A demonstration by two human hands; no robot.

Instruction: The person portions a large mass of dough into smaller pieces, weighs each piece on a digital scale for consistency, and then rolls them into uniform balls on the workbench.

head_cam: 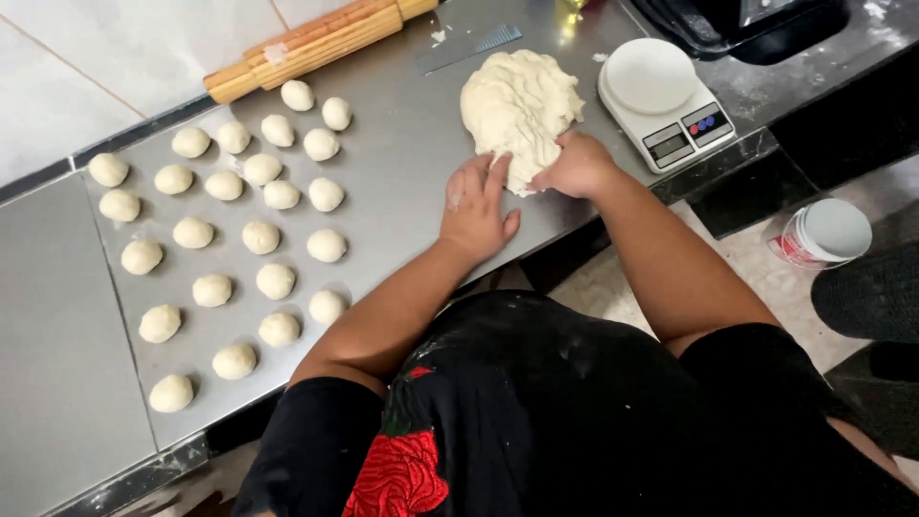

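Head view looks straight down on your two hands at a big dough lump (520, 101) lying on the steel counter (402, 182). Your right hand (577, 165) is closed on the lump's near edge, fingers curled into the dough as if pinching a bit of it; your left hand (476, 209) lies flat and open beside it, fingertips touching the same near edge, holding nothing. From both hands the lump lies away from you, toward the wall, and its long axis runs roughly front to back, narrowing to the near end where your hands meet it. Your right hand is the nearer one to the bulk of the dough, since the left rests mostly on bare steel. Just right of the lump stands a white scale (665, 101), close to your right wrist but apart from it. Well off to your left, rows of small dough balls (260, 236) sit on the counter, with a wooden rolling pin (316, 43) lying beyond them by the wall. A metal scraper (469, 48) lies flat behind the lump.
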